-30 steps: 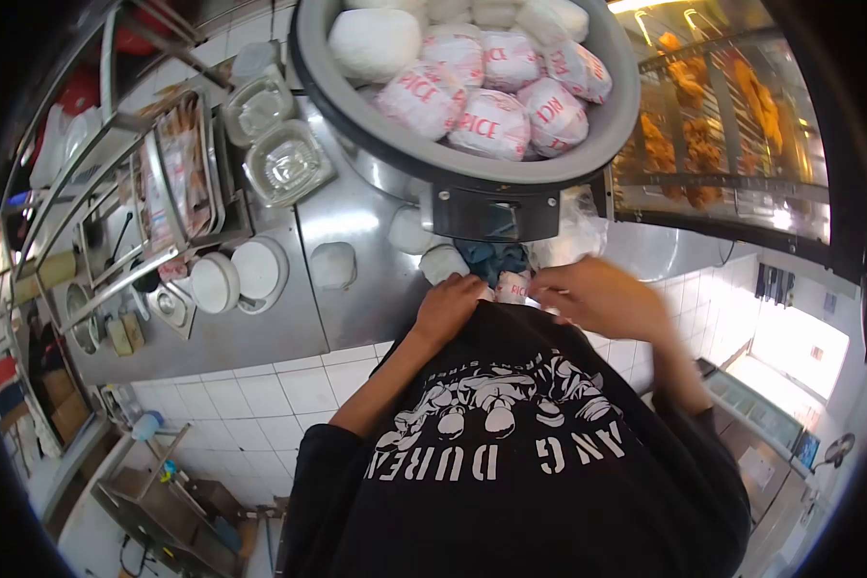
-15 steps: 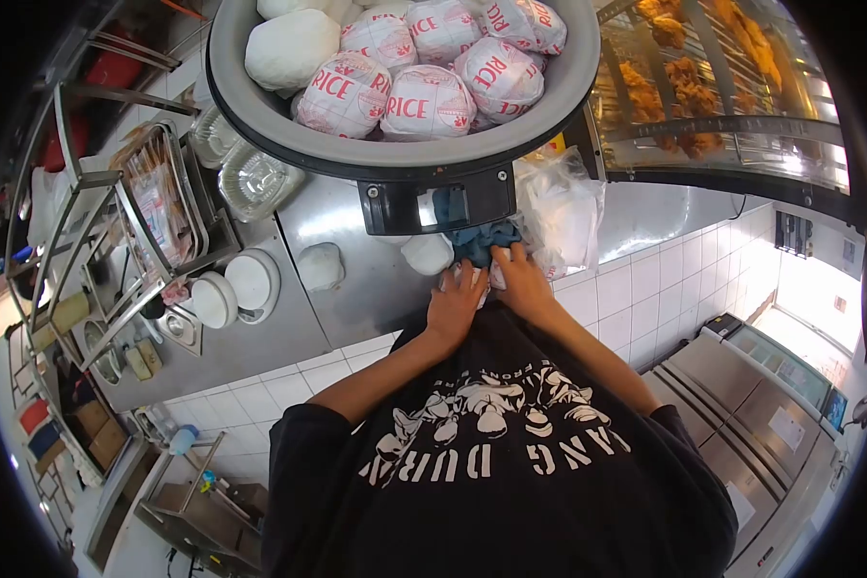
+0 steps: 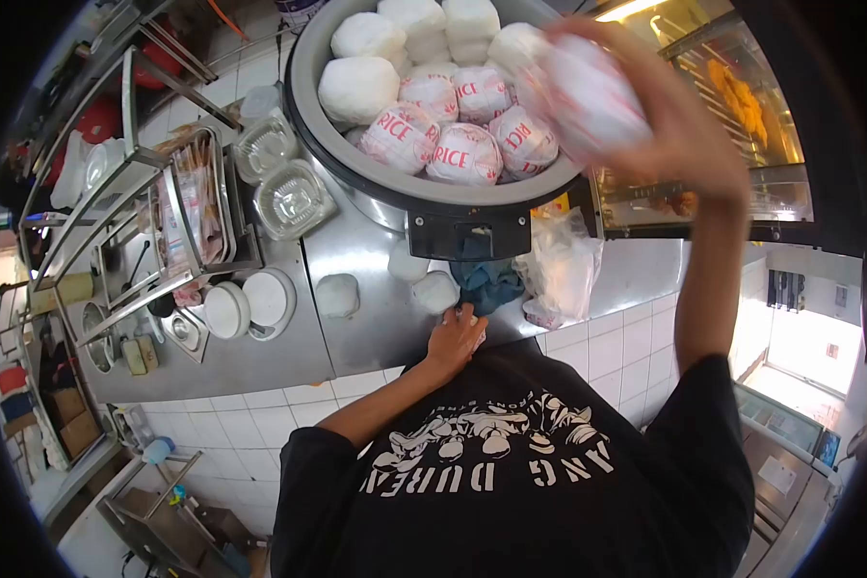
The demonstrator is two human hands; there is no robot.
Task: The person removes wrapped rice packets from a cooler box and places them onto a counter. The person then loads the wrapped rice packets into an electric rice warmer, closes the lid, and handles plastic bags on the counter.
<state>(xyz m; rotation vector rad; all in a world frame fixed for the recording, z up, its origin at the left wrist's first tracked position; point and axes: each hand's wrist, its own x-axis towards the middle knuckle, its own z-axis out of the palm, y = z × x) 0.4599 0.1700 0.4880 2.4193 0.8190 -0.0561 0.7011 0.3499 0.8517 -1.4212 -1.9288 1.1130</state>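
The right hand [image 3: 689, 140] had risen from the bench [image 3: 385, 332] to the right rim of the pot [image 3: 453, 195], fingers closed around a blurred, paper-wrapped bundle [image 3: 592, 91]. The left hand [image 3: 455, 342] remained low at the bench's near edge, fingers curled, its grip unclear.

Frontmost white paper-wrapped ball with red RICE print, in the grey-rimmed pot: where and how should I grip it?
Cup the white paper-wrapped ball by its rounded upper sides, probably from above: neighbouring balls flank it and the grey rim shields its front.
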